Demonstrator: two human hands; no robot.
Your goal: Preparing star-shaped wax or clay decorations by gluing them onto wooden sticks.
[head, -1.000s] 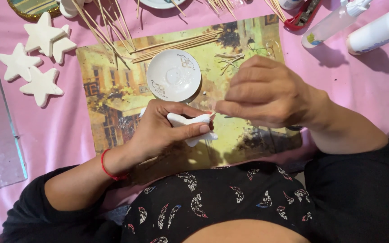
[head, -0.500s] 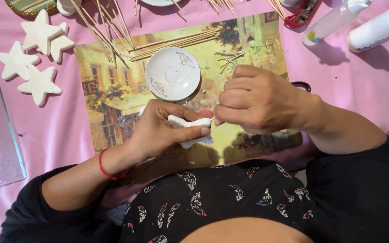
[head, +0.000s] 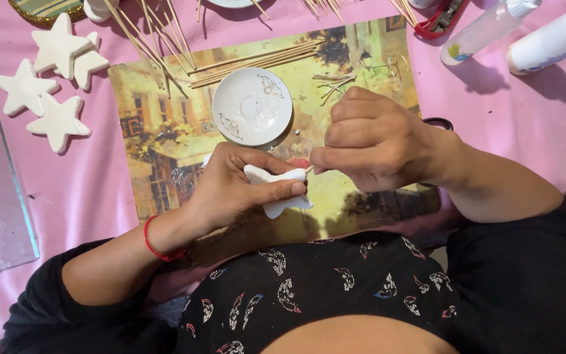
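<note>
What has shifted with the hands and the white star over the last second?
Very little. The right hand has slid slightly left toward the white star, its thin stick tip now at the star's edge. The left hand still grips the star over the picture mat. The saucer, the loose stars and the skewers lie as before.

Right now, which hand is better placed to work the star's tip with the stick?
Right. The right hand already pinches the thin stick, its end at the star. The left hand is full, gripping that star.
</note>
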